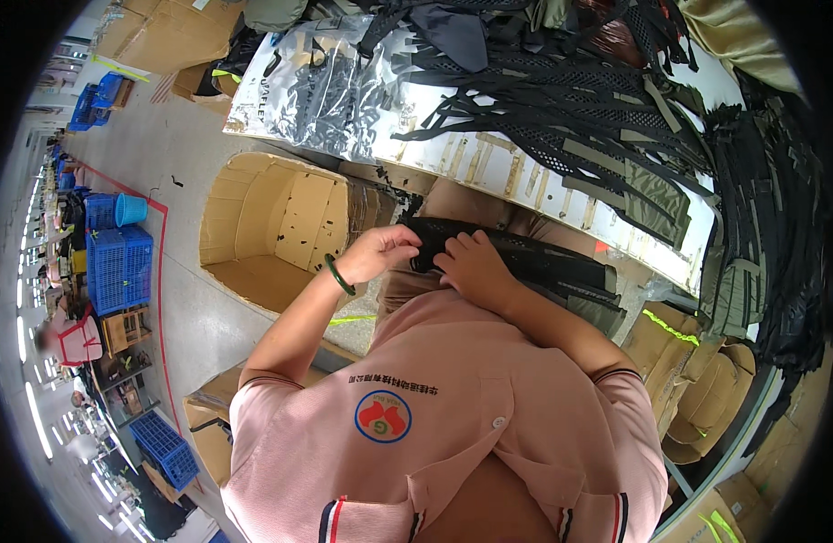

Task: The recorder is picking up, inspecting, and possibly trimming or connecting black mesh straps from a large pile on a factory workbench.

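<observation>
Across my lap lies a long black mesh strap piece (pixel 543 261), like a backpack shoulder strap, with an olive-grey part at its right end. My left hand (pixel 380 256), with a dark green bangle at the wrist, pinches the strap's left end between thumb and fingers. Close beside it, my right hand (pixel 475 269) is closed on the same black piece with bent fingers. Exactly what detail lies between the fingertips is too small to make out. A white worktable (pixel 489 167) beyond my knees carries a large heap of similar black mesh straps (pixel 570 100).
Left of my legs stands an open cardboard box (pixel 294 213) with black scraps inside. A clear plastic bag (pixel 317 86) lies on the table's left part. More straps (pixel 770 217) hang at the right, above cardboard boxes (pixel 706 398). Blue crates (pixel 119 267) stand across the floor.
</observation>
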Demonstrator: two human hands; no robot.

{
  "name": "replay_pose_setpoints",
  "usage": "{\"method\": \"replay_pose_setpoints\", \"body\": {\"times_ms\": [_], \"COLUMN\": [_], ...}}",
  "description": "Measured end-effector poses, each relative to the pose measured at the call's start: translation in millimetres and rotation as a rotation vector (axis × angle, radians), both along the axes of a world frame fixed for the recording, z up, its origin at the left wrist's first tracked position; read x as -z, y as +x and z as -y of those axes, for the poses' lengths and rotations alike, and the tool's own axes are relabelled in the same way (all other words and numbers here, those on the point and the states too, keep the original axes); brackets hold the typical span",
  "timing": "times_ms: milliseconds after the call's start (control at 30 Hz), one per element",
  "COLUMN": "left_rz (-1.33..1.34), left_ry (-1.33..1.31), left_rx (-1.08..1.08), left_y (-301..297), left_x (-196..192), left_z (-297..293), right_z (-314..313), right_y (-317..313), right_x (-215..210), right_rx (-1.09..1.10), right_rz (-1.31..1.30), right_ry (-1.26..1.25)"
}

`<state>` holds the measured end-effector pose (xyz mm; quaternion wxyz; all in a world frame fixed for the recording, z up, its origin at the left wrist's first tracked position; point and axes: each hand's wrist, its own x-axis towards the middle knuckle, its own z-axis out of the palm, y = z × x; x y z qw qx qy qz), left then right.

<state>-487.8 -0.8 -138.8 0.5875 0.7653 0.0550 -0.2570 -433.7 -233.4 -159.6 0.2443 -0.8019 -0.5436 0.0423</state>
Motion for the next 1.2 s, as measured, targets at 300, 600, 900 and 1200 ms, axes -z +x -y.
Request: {"method": "replay_pose_setpoints", "body": {"times_ms": [300,600,900,1200], "left_rz": [0.222,-0.272,0.374,-0.317], "left_ry": [0.084,-0.419,0.083,-1.169], "left_rx": [0.281,-0.475,-0.222,-0.049], "left_y": [16.9,2.7,64.9,151.8], "left_x": [-4.1,11.6,-20.8,2.6], "left_z": [10.9,-15.7,28.0,140.2], "right_z": [2.9,3.8,119.2,147.1], "right_y": [11.9,3.6,128.3,151.1], "right_x": [1.2,9.6,-34.0,-72.5], "right_rx": [0.064,0.144,0.757,0.434], "right_rz": [-0.266,-0.429,0.134,-0.633], "right_ry": [0.130,0.215,-0.024,0.198]}}
